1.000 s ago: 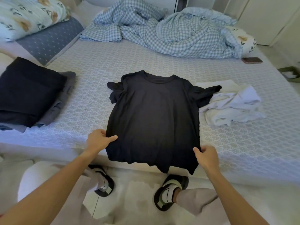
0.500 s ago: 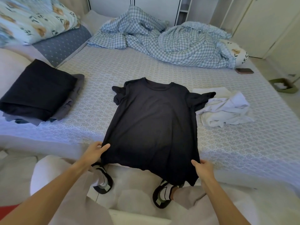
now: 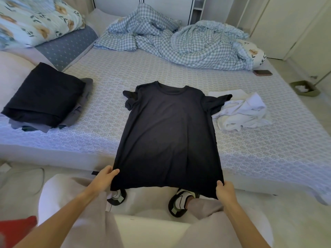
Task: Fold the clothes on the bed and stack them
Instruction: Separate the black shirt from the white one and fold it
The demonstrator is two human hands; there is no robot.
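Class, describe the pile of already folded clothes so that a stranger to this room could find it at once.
Start at the bed and go to its left edge, below the floral pillow. There lies the folded stack, a black garment over grey ones. Unlike the spread black T-shirt and the crumpled white clothes, it is squared and layered.

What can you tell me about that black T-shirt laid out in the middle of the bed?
The black short-sleeved T-shirt looks like thin, soft knit with a round ribbed collar. It lies spread flat, collar pointing away from the person, both sleeves crumpled. Its hem hangs past the edge of the patterned blue-white mattress. The left hand and right hand each pinch a bottom corner. Its right-side sleeve rests against the crumpled white garment.
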